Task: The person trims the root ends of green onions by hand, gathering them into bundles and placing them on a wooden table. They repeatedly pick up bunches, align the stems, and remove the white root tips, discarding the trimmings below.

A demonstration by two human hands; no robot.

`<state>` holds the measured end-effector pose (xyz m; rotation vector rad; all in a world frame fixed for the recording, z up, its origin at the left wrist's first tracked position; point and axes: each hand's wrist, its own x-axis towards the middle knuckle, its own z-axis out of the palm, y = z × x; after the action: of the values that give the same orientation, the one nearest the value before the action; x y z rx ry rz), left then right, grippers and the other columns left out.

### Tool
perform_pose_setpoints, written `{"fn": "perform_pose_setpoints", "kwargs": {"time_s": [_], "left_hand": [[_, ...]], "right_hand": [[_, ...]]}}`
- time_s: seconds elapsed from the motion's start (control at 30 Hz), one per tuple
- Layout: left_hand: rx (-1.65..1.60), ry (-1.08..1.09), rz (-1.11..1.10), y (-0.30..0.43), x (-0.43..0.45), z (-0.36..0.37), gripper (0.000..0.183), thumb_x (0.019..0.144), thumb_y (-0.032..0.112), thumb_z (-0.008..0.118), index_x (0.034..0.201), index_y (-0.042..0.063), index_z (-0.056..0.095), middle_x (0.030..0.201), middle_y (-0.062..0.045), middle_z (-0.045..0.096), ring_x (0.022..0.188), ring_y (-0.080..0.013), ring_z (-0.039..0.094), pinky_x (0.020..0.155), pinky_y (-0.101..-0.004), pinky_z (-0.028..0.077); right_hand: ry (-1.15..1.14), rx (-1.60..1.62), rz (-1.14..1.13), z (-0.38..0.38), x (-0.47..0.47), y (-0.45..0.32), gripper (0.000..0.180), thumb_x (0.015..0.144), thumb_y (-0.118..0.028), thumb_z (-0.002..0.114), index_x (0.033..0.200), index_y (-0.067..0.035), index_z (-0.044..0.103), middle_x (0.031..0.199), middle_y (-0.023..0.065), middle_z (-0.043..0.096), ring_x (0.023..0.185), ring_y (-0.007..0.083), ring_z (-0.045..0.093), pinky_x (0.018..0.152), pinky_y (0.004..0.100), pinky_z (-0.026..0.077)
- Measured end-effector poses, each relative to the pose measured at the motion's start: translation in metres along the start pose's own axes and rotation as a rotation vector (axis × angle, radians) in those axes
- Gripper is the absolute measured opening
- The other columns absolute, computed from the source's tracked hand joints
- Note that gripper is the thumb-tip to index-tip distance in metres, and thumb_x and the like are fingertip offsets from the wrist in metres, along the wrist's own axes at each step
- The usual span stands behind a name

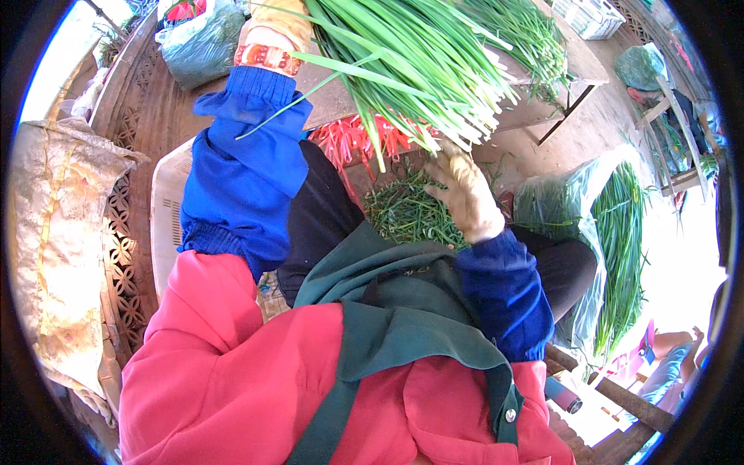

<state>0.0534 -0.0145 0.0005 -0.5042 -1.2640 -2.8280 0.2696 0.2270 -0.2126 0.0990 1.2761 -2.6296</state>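
A large bunch of long green leaves with pale stem ends, looking like garlic chives (pixel 412 64), lies on a low table (pixel 334 96), its pale ends pointing toward the lower right. My left hand (pixel 285 23), in a tan glove, is at the top edge beside the leaves; its fingers are out of sight. Just below the pale ends is my right hand (pixel 465 195), gloved too, with its fingers apart and nothing seen in them. Red plastic ties (pixel 363 136) hang under the table's near edge. Below them, a heap of green trimmings (pixel 407 212) covers the ground between my knees.
More chives (pixel 523 40) lie at the table's right. A clear plastic bag (pixel 581 232) holds long green leaves (pixel 622 256). At left are a filled plastic bag (pixel 203 46), a white plastic crate (pixel 168 215) and a stained sack (pixel 70 232). Another person's leg (pixel 665 372) shows lower right, near a flask (pixel 564 396).
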Motion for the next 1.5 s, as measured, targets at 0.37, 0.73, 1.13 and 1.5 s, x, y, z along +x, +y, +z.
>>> {"fn": "perform_pose_setpoints", "kwargs": {"time_s": [0.37,0.73,1.13,1.5], "left_hand": [[-0.001,0.015,-0.048,0.001,0.002,-0.013,0.027,0.084,0.022,0.053,0.088,-0.003,0.064,0.083,-0.017,0.068,0.076,-0.0305,0.067,0.069,-0.0405,0.058],[-0.015,0.08,-0.035,0.006,-0.018,-0.029,0.026,0.084,0.023,0.054,0.088,-0.002,0.063,0.082,-0.016,0.068,0.075,-0.0301,0.067,0.068,-0.0408,0.058],[-0.123,0.189,-0.038,-0.021,-0.023,-0.074,0.025,0.084,0.024,0.055,0.087,0.0,0.063,0.08,-0.014,0.067,0.074,-0.0297,0.066,0.068,-0.041,0.057],[-0.191,0.323,0.019,-0.037,-0.025,-0.115,0.024,0.084,0.025,0.055,0.086,0.002,0.062,0.079,-0.013,0.066,0.072,-0.0293,0.065,0.067,-0.0413,0.057]], "right_hand": [[0.138,0.161,-0.212,0.057,0.035,0.007,0.025,0.092,-0.024,0.064,0.113,-0.011,0.06,0.093,0.0051,0.068,0.079,0.0221,0.067,0.056,0.0317,0.047],[0.164,-0.414,-0.095,-0.01,-0.021,0.021,0.009,0.097,-0.014,0.058,0.092,-0.009,0.063,0.067,-0.0079,0.05,0.055,0.0018,0.037,0.049,0.0179,0.03],[0.167,-1.42,-0.286,-0.051,-0.041,0.023,0.006,0.088,-0.005,0.056,0.083,-0.008,0.058,0.073,0.0137,0.062,0.067,0.0298,0.06,0.063,0.0341,0.048],[0.272,-1.104,-0.455,0.04,0.001,0.009,0.049,0.078,-0.011,0.079,0.123,-0.005,0.06,0.101,0.0065,0.064,0.084,0.0171,0.061,0.08,0.0298,0.05]]}}
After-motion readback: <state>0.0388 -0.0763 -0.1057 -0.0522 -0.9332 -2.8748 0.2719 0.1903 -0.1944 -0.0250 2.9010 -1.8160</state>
